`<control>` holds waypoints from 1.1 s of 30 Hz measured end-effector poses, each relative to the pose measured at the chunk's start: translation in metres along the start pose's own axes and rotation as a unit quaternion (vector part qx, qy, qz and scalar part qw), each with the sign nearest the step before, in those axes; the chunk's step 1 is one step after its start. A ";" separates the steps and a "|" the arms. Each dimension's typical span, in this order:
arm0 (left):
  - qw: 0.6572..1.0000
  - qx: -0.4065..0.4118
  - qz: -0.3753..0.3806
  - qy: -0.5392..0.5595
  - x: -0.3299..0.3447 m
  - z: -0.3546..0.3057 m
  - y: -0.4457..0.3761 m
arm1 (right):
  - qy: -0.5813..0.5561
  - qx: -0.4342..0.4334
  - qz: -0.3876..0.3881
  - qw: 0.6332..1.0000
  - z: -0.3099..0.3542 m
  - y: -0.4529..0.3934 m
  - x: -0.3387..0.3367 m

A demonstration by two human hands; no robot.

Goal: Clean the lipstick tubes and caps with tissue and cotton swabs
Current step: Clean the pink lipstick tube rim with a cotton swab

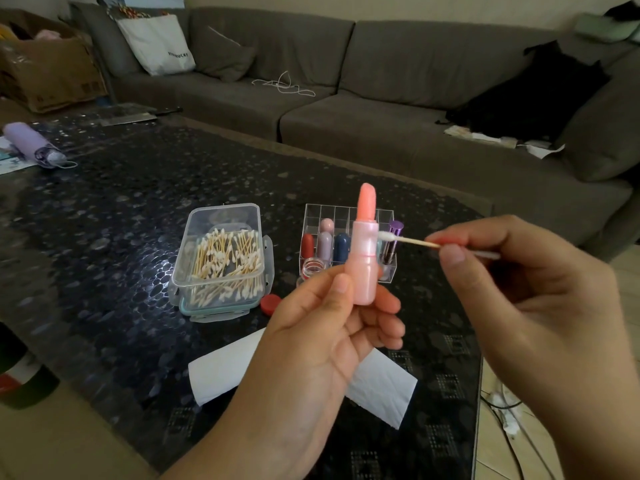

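Both hands [332, 327] [519, 282] raised, fingers pinched.

Counted: two hands [311, 344]; one open pink lipstick [363, 258]; one held swab [408, 240]; four capped tubes [341, 247] at twelve o'clock; one tissue [381, 386]; swab box [221, 258], uncountable.

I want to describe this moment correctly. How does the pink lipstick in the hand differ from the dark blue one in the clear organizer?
The pink lipstick is uncapped, its coral stick raised; the dark blue lipstick is closed under a rounded cap.
The pink lipstick is held up by the left hand, with a cotton swab from the right hand at its collar; the dark blue lipstick stands untouched in the clear organizer.
Both stand upright.
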State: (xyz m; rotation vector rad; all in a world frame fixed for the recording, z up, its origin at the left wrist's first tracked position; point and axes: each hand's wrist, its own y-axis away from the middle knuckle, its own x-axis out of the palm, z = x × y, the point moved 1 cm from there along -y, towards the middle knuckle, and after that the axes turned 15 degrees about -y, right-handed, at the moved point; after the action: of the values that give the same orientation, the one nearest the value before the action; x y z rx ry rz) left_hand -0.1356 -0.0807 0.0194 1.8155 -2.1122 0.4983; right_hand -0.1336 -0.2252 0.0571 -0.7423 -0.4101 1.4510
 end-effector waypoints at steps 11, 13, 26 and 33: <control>1.000 0.001 0.002 -0.011 0.002 -0.002 0.001 | 0.046 -0.020 0.019 0.999 0.001 -0.001 0.001; 1.000 0.003 -0.001 -0.019 0.002 -0.002 0.001 | 0.065 -0.032 0.008 0.997 0.002 -0.002 0.002; 0.998 0.021 -0.024 -0.049 0.002 0.001 0.001 | 0.078 -0.034 0.035 0.996 0.003 0.001 0.003; 0.999 0.013 -0.013 -0.037 0.002 0.000 0.001 | 0.064 -0.032 0.019 0.997 0.005 0.000 0.003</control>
State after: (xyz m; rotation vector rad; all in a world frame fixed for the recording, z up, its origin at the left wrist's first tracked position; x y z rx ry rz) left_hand -0.1370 -0.0824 0.0204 1.9012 -2.1376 0.4620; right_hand -0.1368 -0.2215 0.0600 -0.8937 -0.3479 1.4229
